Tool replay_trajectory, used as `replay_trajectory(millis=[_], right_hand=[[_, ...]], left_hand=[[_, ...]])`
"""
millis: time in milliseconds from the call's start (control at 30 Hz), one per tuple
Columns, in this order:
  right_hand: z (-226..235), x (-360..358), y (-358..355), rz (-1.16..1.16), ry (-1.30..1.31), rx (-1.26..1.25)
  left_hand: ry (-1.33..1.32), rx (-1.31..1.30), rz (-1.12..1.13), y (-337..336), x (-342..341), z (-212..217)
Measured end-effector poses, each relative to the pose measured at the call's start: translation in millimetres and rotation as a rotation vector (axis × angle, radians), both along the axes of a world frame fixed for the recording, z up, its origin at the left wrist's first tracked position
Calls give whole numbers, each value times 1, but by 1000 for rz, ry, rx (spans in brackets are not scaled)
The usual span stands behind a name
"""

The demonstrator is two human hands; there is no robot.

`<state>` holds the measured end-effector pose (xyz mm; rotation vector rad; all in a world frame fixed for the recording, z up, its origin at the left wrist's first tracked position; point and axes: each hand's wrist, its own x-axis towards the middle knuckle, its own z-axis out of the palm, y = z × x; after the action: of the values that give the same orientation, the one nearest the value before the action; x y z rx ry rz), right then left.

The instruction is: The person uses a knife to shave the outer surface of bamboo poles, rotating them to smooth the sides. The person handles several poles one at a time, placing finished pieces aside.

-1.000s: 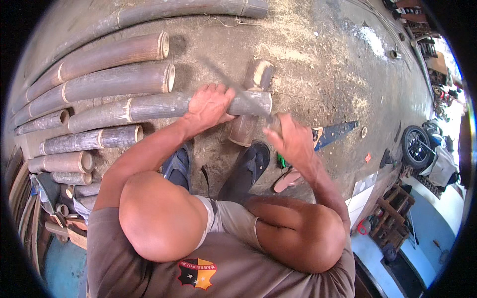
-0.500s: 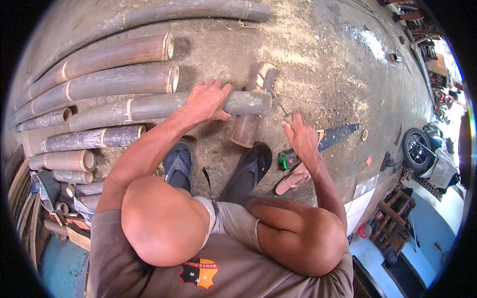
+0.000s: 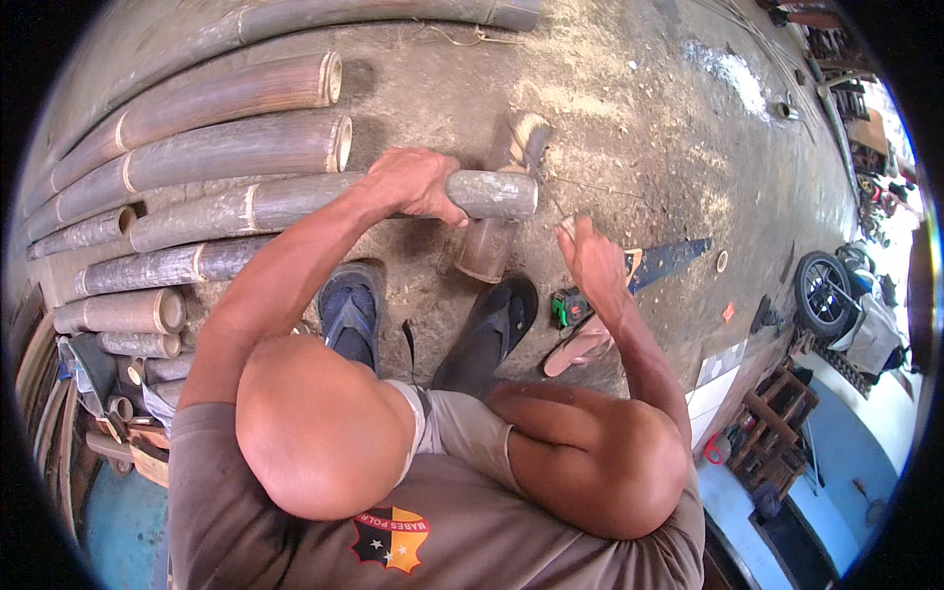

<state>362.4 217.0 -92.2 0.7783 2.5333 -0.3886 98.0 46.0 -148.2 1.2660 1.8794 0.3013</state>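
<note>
My left hand (image 3: 418, 182) is wrapped over a long grey bamboo pole (image 3: 497, 195) close to its right end. That end lies across a short brown bamboo piece (image 3: 485, 254) on the ground, which props it up. Just right of the pole's cut end, my right hand (image 3: 593, 254) is closed round a thin tool with a pale handle (image 3: 567, 225). Its slender shaft is blurred and barely shows, so I cannot tell its exact kind. The tool seems apart from the pole. Left of my left hand, the pole runs on along the ground.
Several bamboo poles (image 3: 236, 152) lie side by side at the left. By my right forearm are a green and black tape measure (image 3: 568, 309), a pink sandal (image 3: 580, 346) and a handsaw (image 3: 674, 264). My feet rest below the pole. A wheel (image 3: 824, 286) stands far right.
My left hand has rolled over the pole, its knuckles turning and the thumb side coming lower. The tool in my right hand has swung away from the pole's end.
</note>
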Motion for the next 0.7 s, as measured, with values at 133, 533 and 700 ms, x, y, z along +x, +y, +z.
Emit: replay_trajectory(millis=[133, 533, 700], right_hand=[[32, -13, -33, 171, 443, -77], [51, -34, -35, 297, 564, -67], [-13, -10, -1, 27, -13, 101]], left_hand=[[-36, 7, 3, -2, -3, -3], [-32, 15, 10, -8, -1, -4], [-42, -5, -33, 2, -3, 3]])
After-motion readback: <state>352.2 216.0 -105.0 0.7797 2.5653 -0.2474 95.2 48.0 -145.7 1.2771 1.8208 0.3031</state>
